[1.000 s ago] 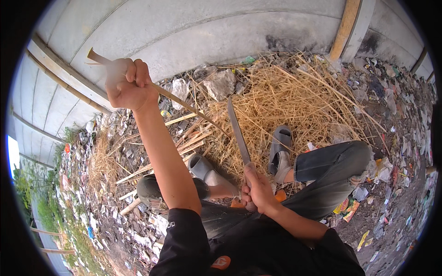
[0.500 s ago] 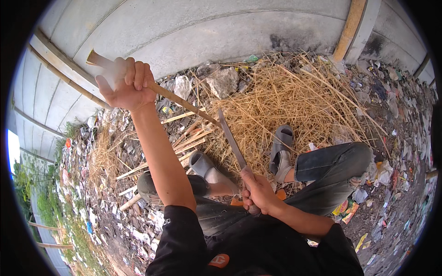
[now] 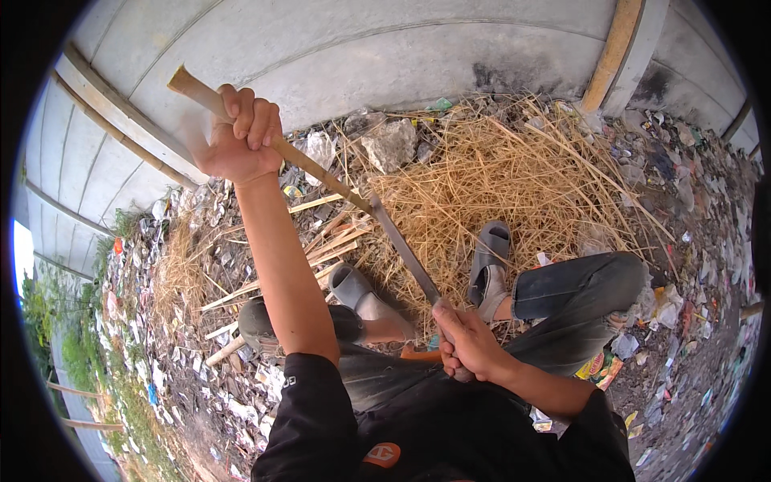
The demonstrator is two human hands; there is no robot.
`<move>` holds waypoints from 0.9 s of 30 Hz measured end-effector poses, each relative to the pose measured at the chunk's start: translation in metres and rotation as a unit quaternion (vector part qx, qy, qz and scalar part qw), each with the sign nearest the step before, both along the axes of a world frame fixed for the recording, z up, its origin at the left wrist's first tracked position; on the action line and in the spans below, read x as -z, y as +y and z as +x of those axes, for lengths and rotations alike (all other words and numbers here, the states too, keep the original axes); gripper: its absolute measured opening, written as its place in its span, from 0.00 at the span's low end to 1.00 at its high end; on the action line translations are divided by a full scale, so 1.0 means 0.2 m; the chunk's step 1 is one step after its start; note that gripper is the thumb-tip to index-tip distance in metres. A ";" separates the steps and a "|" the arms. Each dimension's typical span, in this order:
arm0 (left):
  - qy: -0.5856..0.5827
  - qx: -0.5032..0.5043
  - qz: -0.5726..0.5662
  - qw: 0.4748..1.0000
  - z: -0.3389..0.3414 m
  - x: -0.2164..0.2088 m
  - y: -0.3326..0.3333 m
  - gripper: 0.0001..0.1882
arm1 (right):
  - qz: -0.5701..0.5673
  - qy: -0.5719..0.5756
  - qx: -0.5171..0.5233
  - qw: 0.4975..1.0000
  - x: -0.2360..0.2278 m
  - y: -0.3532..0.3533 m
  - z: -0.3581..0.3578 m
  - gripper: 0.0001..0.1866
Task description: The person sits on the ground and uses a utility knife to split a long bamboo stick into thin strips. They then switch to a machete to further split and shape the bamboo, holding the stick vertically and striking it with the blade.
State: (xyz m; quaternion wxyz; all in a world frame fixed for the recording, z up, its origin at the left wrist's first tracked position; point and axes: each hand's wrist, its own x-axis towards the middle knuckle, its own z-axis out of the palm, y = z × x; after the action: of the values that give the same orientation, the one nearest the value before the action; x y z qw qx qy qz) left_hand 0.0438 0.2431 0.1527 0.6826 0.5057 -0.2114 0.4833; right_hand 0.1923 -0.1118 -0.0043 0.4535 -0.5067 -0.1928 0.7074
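Note:
My left hand (image 3: pixel 247 138) is raised at the upper left with its fingers wrapped round a bamboo stick (image 3: pixel 315 172); its thumb is smeared by motion. The stick slants down to the right, with its thick cut end sticking out above my hand. In front of my lap, my right hand (image 3: pixel 474 345) grips the handle of a machete (image 3: pixel 408 259). Its long, dull grey blade points up and to the left, and the tip area meets the stick's lower end. Whether the blade has bitten into the bamboo cannot be made out.
Thin bamboo shavings (image 3: pixel 498 177) lie heaped before my feet in grey sandals (image 3: pixel 491 249). Split bamboo strips (image 3: pixel 329 245) lie beside the left sandal. A pale rock (image 3: pixel 390 145) and scattered litter sit near the concrete wall (image 3: pixel 385 64).
My left hand and the bamboo stick have shifted slightly right. The right hand has moved a little down and right, and the machete's tip now overlaps the stick's lower end.

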 end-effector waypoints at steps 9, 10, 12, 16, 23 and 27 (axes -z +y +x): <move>-0.059 -0.464 -0.101 0.878 0.10 -0.02 -0.03 0.27 | 0.293 0.034 0.202 0.934 -0.48 0.06 0.08 0.22; -0.089 -0.533 -0.114 0.833 0.16 -0.01 -0.03 0.26 | 0.350 0.036 0.236 0.906 -0.48 0.08 0.06 0.21; -0.098 -0.565 -0.114 0.812 0.23 -0.01 -0.10 0.25 | 0.462 0.041 0.294 0.836 -0.41 0.12 -0.04 0.18; -0.103 -0.611 -0.125 0.775 0.40 -0.05 -0.18 0.20 | 0.272 -0.119 0.156 0.942 0.04 0.09 -0.23 0.16; -0.072 -0.650 -0.040 0.755 0.29 0.01 -0.15 0.20 | -0.011 0.018 0.225 0.974 0.41 0.04 -0.09 0.25; 0.032 -0.644 -0.001 0.765 0.22 -0.01 -0.16 0.18 | 0.126 -0.028 0.238 0.963 -0.10 0.14 0.11 0.24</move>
State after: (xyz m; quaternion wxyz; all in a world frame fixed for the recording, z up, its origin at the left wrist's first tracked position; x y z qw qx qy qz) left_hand 0.0882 0.2118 0.1552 0.2180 0.5375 0.1863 0.7930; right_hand 0.2153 -0.0843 0.0158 0.6631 -0.4965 -0.1672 0.5347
